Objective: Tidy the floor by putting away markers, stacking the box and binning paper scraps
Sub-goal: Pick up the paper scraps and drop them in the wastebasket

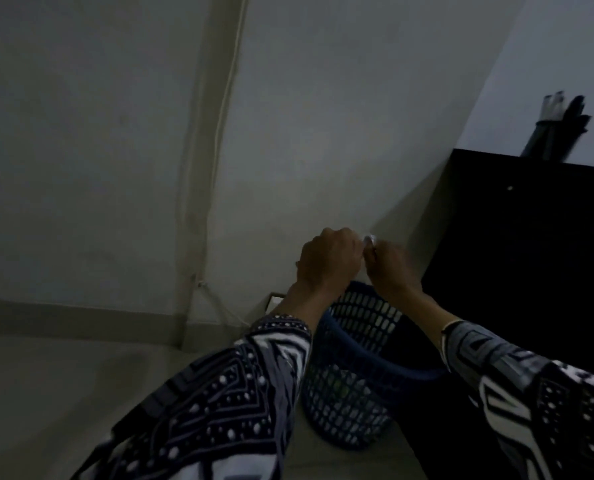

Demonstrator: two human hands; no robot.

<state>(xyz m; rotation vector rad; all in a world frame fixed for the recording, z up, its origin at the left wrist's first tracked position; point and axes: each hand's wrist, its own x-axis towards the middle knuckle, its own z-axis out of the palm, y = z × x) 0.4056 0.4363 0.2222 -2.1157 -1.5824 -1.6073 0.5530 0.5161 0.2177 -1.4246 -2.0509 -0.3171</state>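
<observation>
Scraps over the bin

Left hand [328, 261] & right hand [391, 263] both pinch a paper scrap [370, 239] above the blue bin [354, 379], prob. so it drops in.

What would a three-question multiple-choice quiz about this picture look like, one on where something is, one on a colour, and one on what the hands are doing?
1. Where are the two hands held?
A. Flat on the floor
B. Above the basket's open top
C. Inside the dark cabinet

2. What colour is the mesh basket?
A. Blue
B. Red
C. Yellow

3. What are the hands doing?
A. Both hang empty and relaxed
B. One hand lifts the basket
C. Both are curled together on a small pale scrap

Answers:
1 B: the left hand and right hand meet over the rim of the basket.
2 A: its lattice wall and rim look dark blue, even in the dim light.
3 C: a small pale scrap shows between the fingertips of both hands; what it is made of cannot be told.
</observation>
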